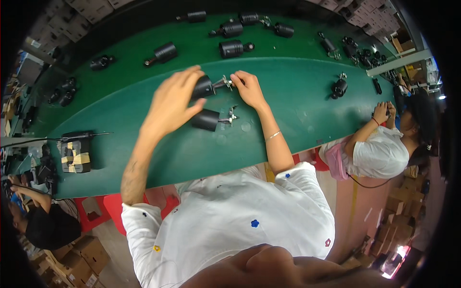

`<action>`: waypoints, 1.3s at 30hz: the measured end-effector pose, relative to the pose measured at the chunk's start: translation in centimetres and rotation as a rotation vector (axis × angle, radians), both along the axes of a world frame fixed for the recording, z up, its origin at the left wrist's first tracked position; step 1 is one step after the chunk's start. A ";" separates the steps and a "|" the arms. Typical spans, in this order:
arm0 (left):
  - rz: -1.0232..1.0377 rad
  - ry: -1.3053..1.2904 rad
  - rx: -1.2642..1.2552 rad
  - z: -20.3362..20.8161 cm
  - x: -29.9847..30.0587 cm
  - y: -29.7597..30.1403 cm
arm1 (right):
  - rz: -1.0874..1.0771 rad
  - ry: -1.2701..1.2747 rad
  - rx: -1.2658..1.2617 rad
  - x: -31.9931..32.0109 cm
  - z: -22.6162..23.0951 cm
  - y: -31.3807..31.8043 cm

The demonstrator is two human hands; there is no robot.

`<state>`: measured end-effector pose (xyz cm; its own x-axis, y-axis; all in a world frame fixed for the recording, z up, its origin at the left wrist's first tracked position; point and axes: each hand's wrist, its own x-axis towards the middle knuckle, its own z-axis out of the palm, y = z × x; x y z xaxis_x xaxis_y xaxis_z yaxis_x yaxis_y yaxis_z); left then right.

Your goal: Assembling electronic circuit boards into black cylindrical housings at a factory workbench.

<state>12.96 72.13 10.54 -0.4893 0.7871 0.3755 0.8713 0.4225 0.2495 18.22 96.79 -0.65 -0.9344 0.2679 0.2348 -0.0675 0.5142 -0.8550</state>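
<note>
My left hand [175,103], slightly blurred, has its fingers and thumb spread over the left end of a black cylinder [203,87], which it partly hides. Wires run from that cylinder's right end to a small metal bracket [225,83]. At the bracket, the thumb and fingertips of my right hand [248,90] are pinched together; the tiny part between them is mostly hidden. A second black cylinder [205,120] lies on its side just below my left thumb, its wires and metal bracket [232,116] pointing right.
Several similar black cylinders [231,49] lie on the darker green strip [125,77] beyond the green bench [283,86]. A taped black block [76,154] stands at left with a thin tool [86,135] on top. A co-worker [379,149] sits at right, another [45,221] at left.
</note>
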 end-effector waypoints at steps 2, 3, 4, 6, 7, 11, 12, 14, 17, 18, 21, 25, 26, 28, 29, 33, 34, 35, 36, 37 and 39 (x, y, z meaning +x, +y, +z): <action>-0.012 -0.121 -0.095 -3.9 -2.1 2.7 | -0.003 0.042 0.018 0.5 -0.1 0.3; -0.002 -0.181 -0.192 -5.3 -2.9 4.1 | -0.013 0.053 0.032 0.5 -0.3 0.5; 0.020 -0.163 -0.227 -7.3 -3.6 4.9 | -0.019 0.040 0.058 0.6 -0.1 0.4; 0.053 -0.125 -0.258 -9.4 -5.0 5.8 | -0.020 0.050 0.085 0.6 0.3 0.2; 0.054 -0.212 -0.256 -10.0 -5.3 5.7 | -0.021 0.114 0.117 0.6 0.6 0.0; 0.058 -0.362 -0.029 -6.2 -2.1 2.8 | -0.004 0.323 0.157 2.1 4.6 -1.9; 0.046 -0.395 0.099 -4.6 -1.0 2.3 | 0.001 0.356 0.096 2.8 5.8 -2.2; 0.067 -0.424 0.221 -2.2 1.4 0.5 | 0.042 0.379 -0.025 4.3 7.8 -3.1; 0.043 -0.367 0.452 0.4 4.2 -1.3 | 0.106 0.424 -0.111 5.8 10.1 -4.3; 0.030 -0.348 0.528 0.6 4.9 -1.8 | 0.127 0.483 -0.127 6.1 10.5 -4.7; 0.024 -0.381 0.607 0.9 6.9 -2.8 | 0.161 0.522 -0.134 6.4 11.1 -5.7; -0.047 -0.521 0.724 0.4 8.4 -3.2 | 0.200 0.528 -0.227 6.4 10.5 -6.4; -0.098 -0.622 0.756 0.1 8.6 -3.3 | 0.218 0.495 -0.321 6.4 10.1 -6.6; -0.203 -0.824 0.817 -0.5 9.0 -3.2 | 0.252 0.428 -0.509 6.5 9.5 -7.0; -0.204 -0.828 0.816 -0.8 9.1 -3.2 | 0.249 0.425 -0.509 6.6 9.3 -7.3; -0.507 -1.560 0.931 -2.5 9.2 -2.8 | 0.222 0.365 -0.728 6.9 9.0 -9.1; -0.509 -1.564 0.929 -2.9 9.4 -2.6 | 0.218 0.364 -0.727 6.9 8.9 -9.3; -0.475 -1.521 0.983 -3.3 9.8 -2.3 | 0.211 0.354 -0.689 7.0 8.9 -9.4; -0.441 -1.477 1.037 -3.7 10.1 -2.1 | 0.205 0.343 -0.651 7.0 9.0 -9.5; -0.407 -1.430 1.088 -4.0 10.4 -2.0 | 0.199 0.333 -0.614 7.1 9.0 -9.6; -0.371 -1.383 1.138 -4.3 10.4 -2.0 | 0.194 0.323 -0.578 7.0 9.0 -9.6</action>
